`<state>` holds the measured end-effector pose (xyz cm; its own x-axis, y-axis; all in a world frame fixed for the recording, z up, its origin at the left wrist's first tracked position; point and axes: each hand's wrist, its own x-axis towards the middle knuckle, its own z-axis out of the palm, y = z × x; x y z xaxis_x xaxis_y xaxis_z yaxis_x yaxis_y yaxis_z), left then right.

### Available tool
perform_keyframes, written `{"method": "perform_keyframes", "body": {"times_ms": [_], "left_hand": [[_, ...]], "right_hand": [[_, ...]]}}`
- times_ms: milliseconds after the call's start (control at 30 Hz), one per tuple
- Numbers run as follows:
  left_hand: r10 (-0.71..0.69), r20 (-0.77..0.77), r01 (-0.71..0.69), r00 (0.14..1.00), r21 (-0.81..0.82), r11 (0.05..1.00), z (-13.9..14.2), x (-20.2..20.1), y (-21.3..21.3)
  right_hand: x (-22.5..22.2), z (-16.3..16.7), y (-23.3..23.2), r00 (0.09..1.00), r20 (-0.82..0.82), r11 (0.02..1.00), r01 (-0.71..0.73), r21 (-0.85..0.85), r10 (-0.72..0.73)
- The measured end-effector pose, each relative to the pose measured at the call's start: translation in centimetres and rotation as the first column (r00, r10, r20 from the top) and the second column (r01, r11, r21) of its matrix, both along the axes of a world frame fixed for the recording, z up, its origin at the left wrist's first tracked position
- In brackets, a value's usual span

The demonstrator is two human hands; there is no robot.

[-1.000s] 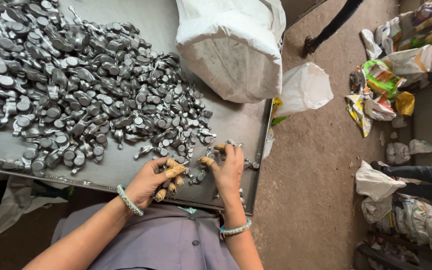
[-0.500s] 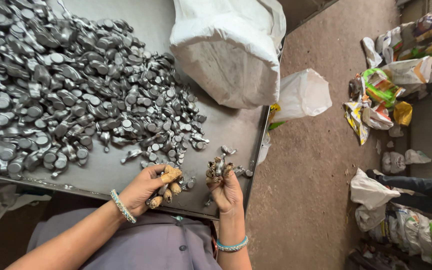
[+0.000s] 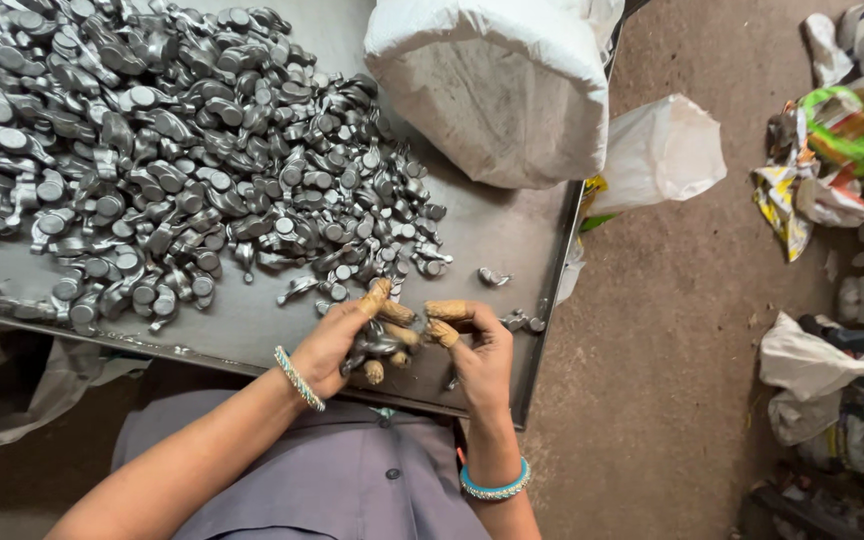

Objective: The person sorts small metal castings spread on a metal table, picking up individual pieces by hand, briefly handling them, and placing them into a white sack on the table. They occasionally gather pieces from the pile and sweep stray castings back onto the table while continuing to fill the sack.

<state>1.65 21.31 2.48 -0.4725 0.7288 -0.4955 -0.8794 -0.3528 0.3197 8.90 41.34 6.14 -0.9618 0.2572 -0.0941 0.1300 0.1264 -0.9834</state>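
— Where the fingers overlap, can you count the metal parts (image 3: 377,345)?
— No; left hand (image 3: 337,345) curls around a few, right hand (image 3: 477,350) pinches at them, near the tray (image 3: 537,300) front edge
— Room?
— Bare tray beside the pile (image 3: 182,170), sack (image 3: 497,85) behind

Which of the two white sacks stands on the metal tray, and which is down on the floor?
The large white sack stands on the metal tray at its far right corner. The smaller white sack sits beyond the tray's edge, on the floor.
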Motion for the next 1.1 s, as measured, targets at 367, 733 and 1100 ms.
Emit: {"method": "perform_keyframes", "body": {"times_ms": [367, 733, 1100], "left_hand": [[0.096, -0.002, -0.096, 0.995, -0.055, 0.994, -0.8, -1.2, -3.0], [0.025, 0.029, -0.023, 0.999, -0.068, 0.997, -0.5, -0.2, -2.7], [0.035, -0.064, -0.044, 0.997, -0.144, 0.989, -0.4, 1.4, -0.8]], "right_hand": [[2.4, -1.9, -1.5, 0.999, 0.040, 0.969, -0.025, 0.247, 0.016], [2.6, -6.7, 2.6, 0.965, 0.259, 0.434, 0.250, -0.865, -0.039], [1.1, -1.8, -2.0, 0.987, 0.126, 0.939, -0.050, -0.341, 0.098]]}}
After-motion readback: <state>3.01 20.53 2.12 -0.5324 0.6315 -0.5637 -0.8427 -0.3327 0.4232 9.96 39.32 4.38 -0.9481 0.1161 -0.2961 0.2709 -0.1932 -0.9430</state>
